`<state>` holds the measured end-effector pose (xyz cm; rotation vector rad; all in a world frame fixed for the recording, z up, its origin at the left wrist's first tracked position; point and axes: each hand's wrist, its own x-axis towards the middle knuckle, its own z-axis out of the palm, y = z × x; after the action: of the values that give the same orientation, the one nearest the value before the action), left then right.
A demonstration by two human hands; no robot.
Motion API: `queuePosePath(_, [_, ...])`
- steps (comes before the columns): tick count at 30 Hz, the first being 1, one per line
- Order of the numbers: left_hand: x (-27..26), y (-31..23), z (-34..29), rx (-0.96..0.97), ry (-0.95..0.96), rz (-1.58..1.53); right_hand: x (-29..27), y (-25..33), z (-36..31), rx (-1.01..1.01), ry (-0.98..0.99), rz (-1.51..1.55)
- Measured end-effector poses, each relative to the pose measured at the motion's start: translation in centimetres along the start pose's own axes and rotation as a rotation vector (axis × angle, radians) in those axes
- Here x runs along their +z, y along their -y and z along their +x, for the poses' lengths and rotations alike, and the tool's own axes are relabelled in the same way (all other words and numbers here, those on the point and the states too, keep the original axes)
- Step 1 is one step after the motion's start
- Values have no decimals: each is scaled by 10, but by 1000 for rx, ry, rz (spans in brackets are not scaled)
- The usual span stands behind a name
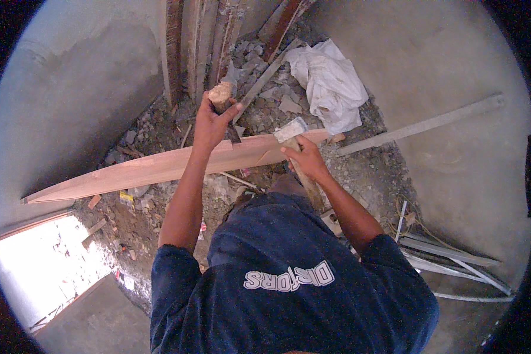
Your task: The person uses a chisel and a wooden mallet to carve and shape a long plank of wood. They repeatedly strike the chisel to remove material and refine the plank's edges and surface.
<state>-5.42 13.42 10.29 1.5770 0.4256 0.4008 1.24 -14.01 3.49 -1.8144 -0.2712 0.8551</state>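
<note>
A long reddish wooden board (pixel 153 168) lies across in front of me, one end reaching the left wall. My left hand (pixel 208 125) is closed around a chisel (pixel 220 93) held upright, its pale wooden top frayed above my fingers. The chisel's dark blade meets the board's far edge. To the right, my right hand (pixel 307 158) grips a hammer (pixel 290 131) by its wooden handle, close below the greyish, worn head. The hammer's head is above the board's right part, apart from the chisel. A shallow notch or mark shows on the board between the two tools.
Rubble (pixel 256 56) covers the floor around the board. Upright timbers (pixel 174 53) lean in the far corner. A crumpled white sack (pixel 330 82) lies beyond my right hand. One grey pole (pixel 425 125) rests toward the right wall, with several metal strips (pixel 454 259) nearer me.
</note>
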Motion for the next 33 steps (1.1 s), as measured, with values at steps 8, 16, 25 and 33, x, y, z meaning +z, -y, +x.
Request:
queuePosePath(8, [7, 3, -3, 8, -41, -139, 3, 2, -2, -114, 5, -40])
queuePosePath(16, [7, -3, -12, 54, -59, 116, 2, -10, 5, -196, -1, -159])
queuePosePath(25, [9, 4, -18, 82, -151, 61, 2, 108, -7, -422, -63, -336])
queuePosePath(33, [9, 5, -23, 77, -77, -33, 10, 208, -17, -909, -74, -365])
